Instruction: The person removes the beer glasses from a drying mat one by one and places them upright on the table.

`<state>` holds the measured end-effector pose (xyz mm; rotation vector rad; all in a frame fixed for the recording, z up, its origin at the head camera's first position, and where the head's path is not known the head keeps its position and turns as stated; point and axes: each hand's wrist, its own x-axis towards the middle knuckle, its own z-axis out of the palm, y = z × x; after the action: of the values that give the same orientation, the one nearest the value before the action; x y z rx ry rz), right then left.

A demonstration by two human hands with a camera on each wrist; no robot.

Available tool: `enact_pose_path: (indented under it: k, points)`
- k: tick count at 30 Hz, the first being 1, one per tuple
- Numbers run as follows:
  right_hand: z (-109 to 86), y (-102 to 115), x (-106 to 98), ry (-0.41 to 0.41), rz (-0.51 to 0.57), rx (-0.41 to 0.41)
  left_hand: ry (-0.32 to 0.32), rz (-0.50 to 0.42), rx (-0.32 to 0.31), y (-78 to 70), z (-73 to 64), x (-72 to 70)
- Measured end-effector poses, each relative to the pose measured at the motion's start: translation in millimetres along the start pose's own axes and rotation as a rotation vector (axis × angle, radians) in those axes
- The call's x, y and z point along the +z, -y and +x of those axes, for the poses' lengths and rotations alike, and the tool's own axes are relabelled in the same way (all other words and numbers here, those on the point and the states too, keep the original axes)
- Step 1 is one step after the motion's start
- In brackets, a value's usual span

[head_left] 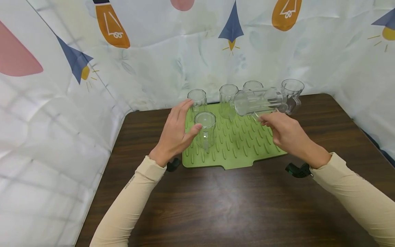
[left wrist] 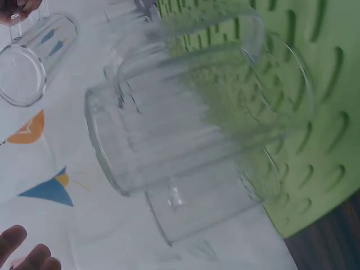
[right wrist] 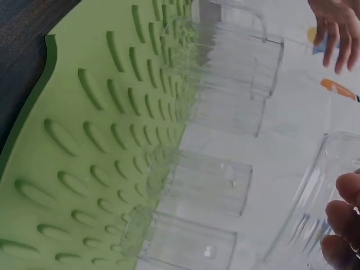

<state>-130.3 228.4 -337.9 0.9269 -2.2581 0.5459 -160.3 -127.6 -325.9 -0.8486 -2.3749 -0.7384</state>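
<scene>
My right hand (head_left: 287,132) holds a clear glass mug (head_left: 260,102) by its handle, tipped on its side above the green drying mat (head_left: 237,144). In the right wrist view its fingers (right wrist: 339,216) show against the mug's glass. My left hand (head_left: 177,128) hovers, fingers extended, beside a front-left glass mug (head_left: 205,133) standing on the mat. The wrist views show that hand apart from the mugs. Behind that mug stands another glass mug (head_left: 197,99), partly covered by my left fingertips in the head view.
Along the mat's back edge stand more glass mugs, one in the middle (head_left: 226,103), one partly hidden behind the held mug (head_left: 253,84), and one at the right (head_left: 292,90). The dark wooden table (head_left: 222,206) meets a patterned white curtain (head_left: 191,61) behind.
</scene>
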Motion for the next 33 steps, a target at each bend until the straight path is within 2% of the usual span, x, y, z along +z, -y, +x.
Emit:
enact_pose_path:
  k: [5, 11, 19, 25, 33]
  points:
    - [0.6, 4, 2, 0.005, -0.037, -0.029, 0.003, -0.053, 0.003, -10.6, 6.6, 12.0]
    - [-0.8, 8, 7, 0.032, -0.035, -0.065, 0.015, -0.103, 0.036, -23.5, 14.3, 27.5]
    - [-5.0, 11, 10, 0.058, -0.034, -0.117, 0.020, -0.118, 0.062, -38.5, 21.8, 44.1]
    - [-6.7, 13, 9, 0.068, -0.085, -0.170, 0.043, -0.131, 0.085, -45.9, 27.8, 54.9]
    - [-10.3, 16, 7, 0.068, -0.100, -0.192, 0.046, -0.146, 0.104, -48.2, 30.4, 67.0]
